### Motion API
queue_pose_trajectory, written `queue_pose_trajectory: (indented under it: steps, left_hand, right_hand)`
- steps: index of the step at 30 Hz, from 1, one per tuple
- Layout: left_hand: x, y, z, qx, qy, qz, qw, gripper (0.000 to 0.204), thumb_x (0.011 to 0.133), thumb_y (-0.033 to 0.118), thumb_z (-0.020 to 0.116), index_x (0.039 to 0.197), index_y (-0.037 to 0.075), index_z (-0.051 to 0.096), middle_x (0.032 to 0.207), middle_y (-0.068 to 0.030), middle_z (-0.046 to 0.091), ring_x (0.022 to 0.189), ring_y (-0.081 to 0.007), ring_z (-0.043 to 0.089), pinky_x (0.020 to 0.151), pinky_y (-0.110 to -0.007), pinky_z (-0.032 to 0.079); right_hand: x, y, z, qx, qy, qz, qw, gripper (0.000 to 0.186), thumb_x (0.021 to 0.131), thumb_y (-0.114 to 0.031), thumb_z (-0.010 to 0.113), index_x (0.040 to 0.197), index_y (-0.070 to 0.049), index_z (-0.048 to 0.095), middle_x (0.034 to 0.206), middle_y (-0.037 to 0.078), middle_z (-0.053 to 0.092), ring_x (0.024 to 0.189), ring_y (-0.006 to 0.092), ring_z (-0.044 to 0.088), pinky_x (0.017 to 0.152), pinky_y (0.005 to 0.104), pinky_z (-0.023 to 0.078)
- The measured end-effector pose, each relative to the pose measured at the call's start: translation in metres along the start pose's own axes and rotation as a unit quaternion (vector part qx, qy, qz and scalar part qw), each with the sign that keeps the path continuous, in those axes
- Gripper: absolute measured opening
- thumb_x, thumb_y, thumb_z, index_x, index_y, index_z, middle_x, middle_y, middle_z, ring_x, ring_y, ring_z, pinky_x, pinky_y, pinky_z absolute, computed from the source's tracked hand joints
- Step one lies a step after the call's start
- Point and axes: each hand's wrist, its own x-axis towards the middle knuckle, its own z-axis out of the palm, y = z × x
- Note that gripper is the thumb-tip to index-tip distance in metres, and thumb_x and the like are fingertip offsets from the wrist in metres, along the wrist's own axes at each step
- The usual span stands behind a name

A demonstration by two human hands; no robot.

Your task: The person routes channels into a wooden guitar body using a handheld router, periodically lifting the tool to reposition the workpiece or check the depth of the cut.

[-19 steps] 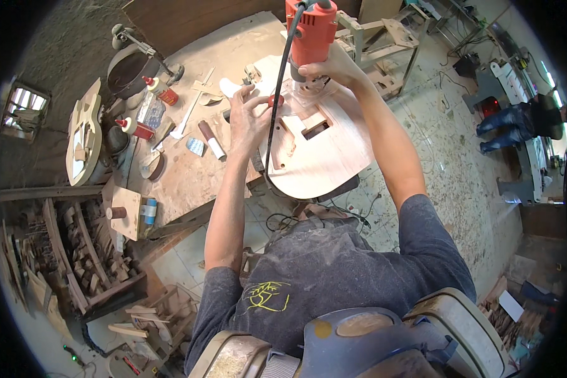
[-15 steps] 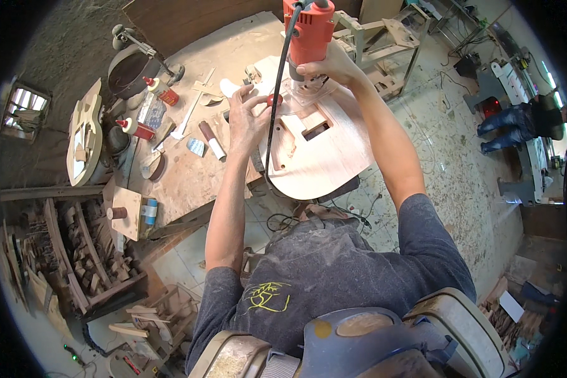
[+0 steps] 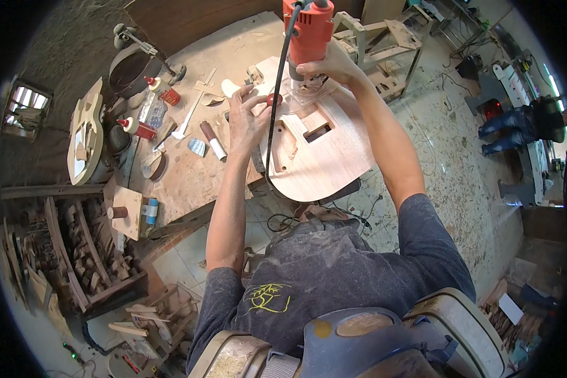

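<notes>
My right hand (image 3: 331, 68) is closed round the lower body of a red handheld router (image 3: 310, 41), which stands upright with its black cord hanging down in front. Its clear base plate (image 3: 309, 94) rests on a pale wooden guitar body (image 3: 324, 167) with routed cavities. The bit is hidden. At the body's left side, my left hand (image 3: 247, 113) has its fingers curled, thumb and fingertip at a small red knob (image 3: 274, 100) beside the base. Part of that grip is hidden.
Glue bottles (image 3: 138, 128), a brown-and-white sanding roll (image 3: 213, 141) and scraps lie on the dusty workbench (image 3: 189, 179). Another guitar body (image 3: 87, 135) leans at the left. A wooden frame (image 3: 384, 47) stands behind right. Far right, another person (image 3: 523, 123) stands by a machine.
The guitar body and router keep nearly the same place, and both hands hold their grips. Only a very slight shift of the view shows.
</notes>
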Motion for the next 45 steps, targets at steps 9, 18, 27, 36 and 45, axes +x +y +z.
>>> queue_pose_trajectory:
  steps: [9,18,27,36,45]
  left_hand:
    - [0.001,-0.001,0.002,-0.008,0.004,0.013,1.0,0.026,0.084,0.026,0.082,0.106,0.014,0.081,0.14,-0.0177,0.051,0.135,-0.0352,0.05,0.113,-0.044,0.041]
    - [-0.001,-0.002,0.002,-0.003,0.004,0.016,1.0,0.025,0.083,0.026,0.083,0.106,0.015,0.082,0.14,-0.0167,0.051,0.135,-0.0327,0.05,0.113,-0.044,0.042]
    - [-0.002,0.003,0.001,0.0,0.006,0.011,1.0,0.027,0.084,0.026,0.082,0.106,0.011,0.08,0.141,-0.0176,0.05,0.133,-0.0344,0.052,0.111,-0.044,0.043]
    - [-0.001,-0.002,0.002,-0.008,0.013,0.0,1.0,0.028,0.084,0.023,0.081,0.108,0.01,0.079,0.141,-0.0178,0.051,0.131,-0.0347,0.055,0.111,-0.044,0.044]
    - [-0.001,-0.001,0.001,-0.005,0.01,0.004,1.0,0.025,0.084,0.018,0.081,0.107,0.01,0.079,0.139,-0.017,0.052,0.132,-0.0342,0.054,0.111,-0.044,0.044]
  right_hand:
    - [0.002,0.007,-0.003,-0.013,0.009,-0.01,1.0,0.044,0.073,-0.017,0.085,0.108,-0.001,0.065,0.092,0.005,0.07,0.079,0.0124,0.067,0.071,0.0302,0.056]
    - [-0.002,0.007,-0.001,0.002,0.016,-0.01,1.0,0.041,0.073,-0.017,0.084,0.106,0.0,0.066,0.091,0.005,0.071,0.079,0.0126,0.068,0.072,0.0298,0.055]
    - [-0.003,0.008,-0.004,-0.03,0.011,-0.004,0.999,0.044,0.073,-0.02,0.083,0.108,0.001,0.067,0.092,0.005,0.07,0.08,0.0127,0.068,0.072,0.0294,0.055]
    - [0.002,0.005,-0.001,-0.044,0.017,0.005,0.999,0.05,0.071,-0.025,0.085,0.111,-0.001,0.065,0.096,0.005,0.07,0.085,0.013,0.066,0.077,0.031,0.055]
    - [0.0,-0.001,0.001,-0.003,0.006,0.016,1.0,0.05,0.072,-0.022,0.085,0.112,-0.001,0.064,0.097,0.004,0.07,0.086,0.0121,0.066,0.077,0.0309,0.056]
